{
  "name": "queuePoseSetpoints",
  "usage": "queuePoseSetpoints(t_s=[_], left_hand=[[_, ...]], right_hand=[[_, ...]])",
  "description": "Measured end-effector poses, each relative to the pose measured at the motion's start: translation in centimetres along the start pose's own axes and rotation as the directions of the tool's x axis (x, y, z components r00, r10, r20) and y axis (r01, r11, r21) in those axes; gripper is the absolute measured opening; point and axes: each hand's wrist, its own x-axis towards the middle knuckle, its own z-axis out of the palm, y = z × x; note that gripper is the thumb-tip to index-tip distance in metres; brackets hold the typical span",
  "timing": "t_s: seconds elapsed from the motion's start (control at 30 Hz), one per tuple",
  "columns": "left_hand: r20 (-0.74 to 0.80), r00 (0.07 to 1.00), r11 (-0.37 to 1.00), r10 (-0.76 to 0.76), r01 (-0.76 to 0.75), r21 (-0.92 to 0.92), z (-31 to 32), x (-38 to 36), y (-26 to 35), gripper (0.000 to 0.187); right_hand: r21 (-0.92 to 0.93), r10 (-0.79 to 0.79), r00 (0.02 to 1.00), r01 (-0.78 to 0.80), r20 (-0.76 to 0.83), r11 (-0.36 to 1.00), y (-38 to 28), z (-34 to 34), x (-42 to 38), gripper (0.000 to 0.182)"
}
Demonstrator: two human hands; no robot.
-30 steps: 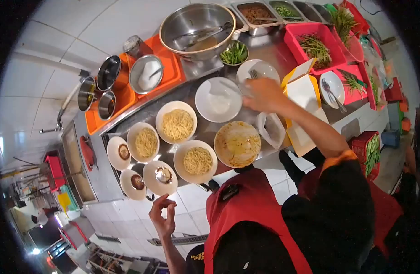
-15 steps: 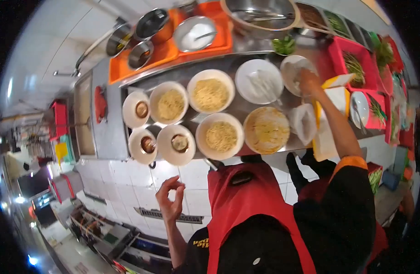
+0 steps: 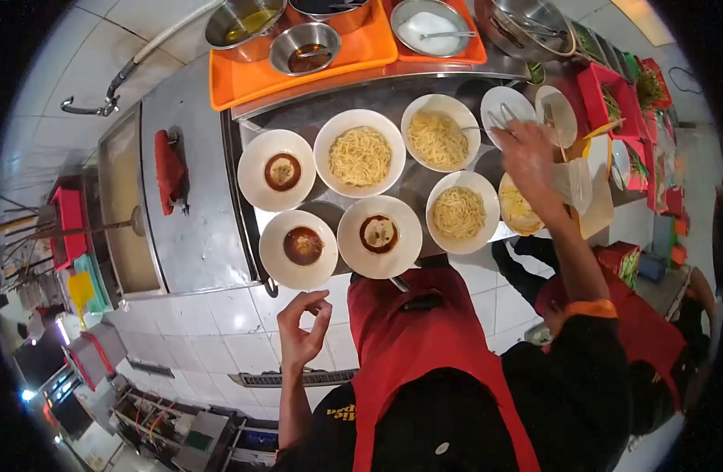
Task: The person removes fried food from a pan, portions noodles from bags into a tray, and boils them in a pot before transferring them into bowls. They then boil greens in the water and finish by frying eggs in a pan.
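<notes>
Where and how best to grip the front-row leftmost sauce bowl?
Grip the sauce bowl by its near rim, likely with the left hand from the person's side: thumb over, fingers outside. The rim is round and exposed there; another bowl stands close on the right, a third bowl behind.

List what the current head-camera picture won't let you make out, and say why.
In the head view:
- Right hand: blur obscures whether its grip holds anything.
- Yellow-stained bowl: partly hidden by the right forearm.
- Dark-filled metal pot: cut off by the top edge.
</notes>
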Motion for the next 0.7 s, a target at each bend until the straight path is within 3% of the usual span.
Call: queuePoseSetpoints(t_s=[0.07, 0.1, 0.17, 0.23, 0.27, 0.3, 0.33, 0.37, 0.4, 0.43, 0.47, 0.5, 0.57, 0.63, 0.67, 0.7], left_hand=[[0.041, 0.999, 0.999, 0.033, -0.031, -0.032, -1.0, 0.5, -0.5, 0.020], [0.056, 0.998, 0.999, 0.038, -0.036, -0.041, -1.4, 0.4, -0.9, 0.020], [0.079, 0.996, 0.998, 0.040, -0.036, -0.046, -1.7, -0.1, -1.8, 0.019], [0.077, 0.996, 0.996, 0.032, -0.026, -0.080, -1.2, -0.2, -2.1, 0.018], [0.105, 0.993, 0.995, 0.055, -0.045, -0.094, -0.7, -0.1, -1.8, 0.017], [0.129, 0.988, 0.991, 0.084, -0.069, -0.112, -0.4, 0.1, -1.7, 0.017], [0.129, 0.987, 0.993, 0.091, -0.080, -0.088, -0.6, -0.2, -1.4, 0.016], [0.120, 0.988, 0.992, 0.096, -0.086, -0.089, -0.4, -0.2, -1.8, 0.016], [0.068, 0.996, 0.992, 0.057, -0.048, -0.121, -0.1, -0.4, -2.1, 0.016], [0.022, 1.000, 0.989, 0.014, -0.010, -0.149, 0.3, -0.8, -2.2, 0.016], [0.047, 0.999, 0.996, 0.024, -0.020, -0.089, 1.0, -0.8, -2.2, 0.015], [0.048, 0.998, 0.989, 0.042, -0.035, -0.144, 2.2, -0.5, -1.8, 0.014], [0.111, 0.992, 0.997, 0.061, -0.057, -0.046, 4.4, -0.3, -0.5, 0.017], [0.106, 0.993, 0.973, -0.056, 0.078, -0.218, 8.2, -0.3, 0.4, 0.014], [0.174, 0.976, 0.941, -0.133, 0.180, -0.286, 9.7, -0.4, 1.6, 0.017], [0.169, 0.976, 0.942, -0.140, 0.183, -0.280, 11.1, -0.3, 2.1, 0.017]], right_hand=[[0.165, -0.048, 0.994, 0.032, 0.095, 0.986, -0.6, 4.8, -0.8, 0.023], [0.151, -0.036, 0.994, 0.021, 0.103, 0.988, -1.0, 4.2, -0.9, 0.023], [-0.097, 0.208, 0.976, -0.213, -0.058, 0.972, -1.5, 3.1, -0.3, 0.023], [-0.133, 0.187, 0.982, -0.190, -0.036, 0.973, -1.5, 4.2, -1.0, 0.019], [0.208, 0.352, 0.931, -0.364, 0.092, 0.908, -1.4, 6.6, -2.0, 0.016], [0.493, 0.449, 0.856, -0.516, 0.258, 0.701, -2.0, 6.4, -1.3, 0.014], [0.710, 0.485, 0.790, -0.582, 0.376, 0.397, -1.5, 5.1, -1.2, 0.011], [0.713, 0.480, 0.796, -0.574, 0.370, 0.402, -1.5, 4.2, -0.7, 0.011], [0.521, 0.481, 0.872, -0.452, 0.088, 0.724, -1.5, 3.4, -0.7, 0.013], [0.211, 0.366, 0.914, -0.328, -0.174, 0.921, -1.6, 3.2, -1.0, 0.014], [0.055, 0.149, 0.968, -0.141, -0.204, 0.989, -1.7, 4.2, -1.6, 0.015], [0.068, 0.159, 0.967, -0.149, -0.197, 0.987, -2.1, 4.9, -2.1, 0.015], [0.115, 0.217, 0.964, -0.201, -0.150, 0.973, -1.5, 6.2, -1.4, 0.018], [0.162, 0.133, 0.989, -0.120, -0.072, 0.979, -0.5, 5.7, -1.7, 0.016], [0.117, 0.159, 0.962, -0.136, -0.222, 0.984, 0.1, 4.5, -1.8, 0.014], [0.072, 0.173, 0.913, -0.157, -0.369, 0.985, 0.7, 3.0, -1.8, 0.012]])
